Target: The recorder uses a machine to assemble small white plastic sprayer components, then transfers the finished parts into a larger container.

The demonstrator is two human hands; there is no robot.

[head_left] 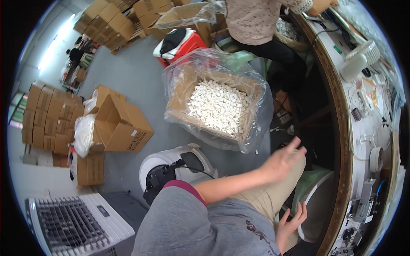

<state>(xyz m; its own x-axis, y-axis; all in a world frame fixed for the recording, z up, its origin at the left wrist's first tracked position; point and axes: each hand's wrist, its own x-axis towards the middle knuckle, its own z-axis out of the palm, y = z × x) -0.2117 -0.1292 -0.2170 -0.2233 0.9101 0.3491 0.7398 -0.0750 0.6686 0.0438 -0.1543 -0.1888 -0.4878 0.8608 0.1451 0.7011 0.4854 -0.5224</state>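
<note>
My left hand is raised over my knee, its fingers apart and slightly blurred, with nothing seen in them. Lower down, my right hand has its fingers spread beside a round white tub. It holds nothing I can see; whether it touches the tub or my leg I cannot tell. Green sheeting hangs at the tub's near side. Ahead of my left hand stands a carton lined with clear plastic, filled with many small white plastic pieces.
A workbench curves along the right, carrying a white fan, a metal fixture and cables. Someone in a patterned top is at its far end. Open cartons, a white rounded appliance and an air cooler stand left.
</note>
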